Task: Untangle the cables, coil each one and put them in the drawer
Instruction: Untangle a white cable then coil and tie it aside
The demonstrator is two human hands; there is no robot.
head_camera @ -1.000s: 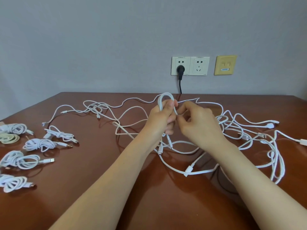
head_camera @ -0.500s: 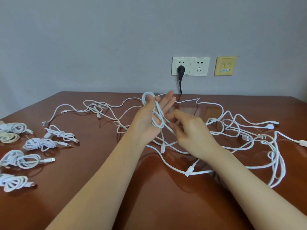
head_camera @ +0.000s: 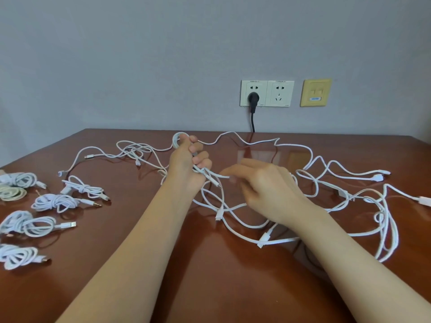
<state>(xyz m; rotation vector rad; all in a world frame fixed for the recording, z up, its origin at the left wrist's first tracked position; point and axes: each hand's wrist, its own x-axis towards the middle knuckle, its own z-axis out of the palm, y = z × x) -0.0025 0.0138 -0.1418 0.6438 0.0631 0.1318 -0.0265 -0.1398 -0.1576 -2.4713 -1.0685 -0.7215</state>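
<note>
Six coiled bundles (head_camera: pixel 53 202) lie at 9 o'clock on desk (head_camera: pixel 210 287). Grip of left hand (head_camera: pixel 186 164) clenches half-wound cable (head_camera: pixel 177 138), 12 o'clock. Grip of right hand (head_camera: pixel 263 185) blurred, cannot tell. At 3 o'clock tangle (head_camera: pixel 326 183) lies uncoiled. No drawer in sight.

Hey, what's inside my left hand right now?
A white cable: the left hand grips it, a loop showing above the fingers and strands trailing out below. The fingers cover how many turns are wound inside.
</note>
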